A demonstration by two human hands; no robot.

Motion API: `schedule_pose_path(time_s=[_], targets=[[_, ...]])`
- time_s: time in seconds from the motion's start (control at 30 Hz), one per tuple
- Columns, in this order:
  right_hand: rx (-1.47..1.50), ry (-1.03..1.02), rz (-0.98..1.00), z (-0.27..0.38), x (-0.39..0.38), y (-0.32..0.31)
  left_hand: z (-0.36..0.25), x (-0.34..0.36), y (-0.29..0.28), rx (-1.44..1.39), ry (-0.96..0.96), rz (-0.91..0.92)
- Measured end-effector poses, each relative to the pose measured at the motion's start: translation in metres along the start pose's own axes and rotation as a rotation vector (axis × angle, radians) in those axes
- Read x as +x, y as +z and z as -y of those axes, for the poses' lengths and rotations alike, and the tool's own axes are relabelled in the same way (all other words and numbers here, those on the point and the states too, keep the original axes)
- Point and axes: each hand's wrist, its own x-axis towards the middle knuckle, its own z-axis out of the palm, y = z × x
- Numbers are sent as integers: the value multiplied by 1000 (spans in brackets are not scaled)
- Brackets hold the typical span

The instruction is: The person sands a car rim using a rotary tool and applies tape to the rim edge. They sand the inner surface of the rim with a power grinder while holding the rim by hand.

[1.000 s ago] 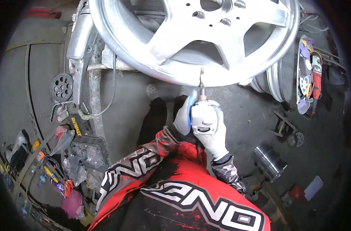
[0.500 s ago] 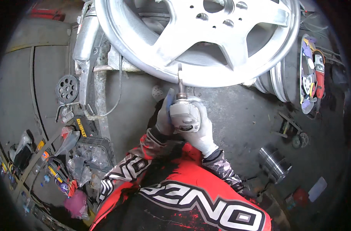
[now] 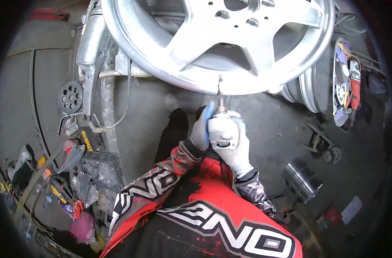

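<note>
A silver five-spoke alloy wheel (image 3: 260, 56) spans the top of the view, its lower rim facing me. I hold a pale handheld power tool (image 3: 223, 131) upright below it, its slim tip (image 3: 221, 79) over the front of the rim; whether it touches cannot be made out. My left hand (image 3: 201, 127), in a grey-and-blue glove, is closed on the tool's left side, slightly smeared by motion. My right hand (image 3: 239, 148), in a white glove, wraps the tool's right side and back.
Left stand a metal arm (image 3: 88, 47) with a hose and a holed disc (image 3: 70, 98); below lie bags and tools (image 3: 82, 185). Right are another wheel (image 3: 308, 86), a sanding-disc tray (image 3: 341, 86), a red grinder (image 3: 355, 88), a small stand (image 3: 318, 142) and a metal cylinder (image 3: 302, 180).
The tool, held in both hands, shifted left along the rim half a second ago and has since moved back right, ending slightly left of where it was a second ago.
</note>
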Motion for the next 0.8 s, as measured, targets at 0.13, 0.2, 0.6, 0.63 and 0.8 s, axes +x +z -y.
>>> schedule_pose_path(time_s=[0.13,0.2,0.6,0.63,0.8], targets=[[-47,-122,38,7,3,26,-24,-38,18,167,60,-107],[-32,-103,68,8,5,37,-35,-49,17,156,83,-132],[-27,-60,42,-8,4,-13,4,6,-13,245,132,-61],[-94,-65,30,-9,2,-18,12,18,-25,109,89,-48],[-65,-40,-50,0,6,-39,25,32,36,174,13,32]])
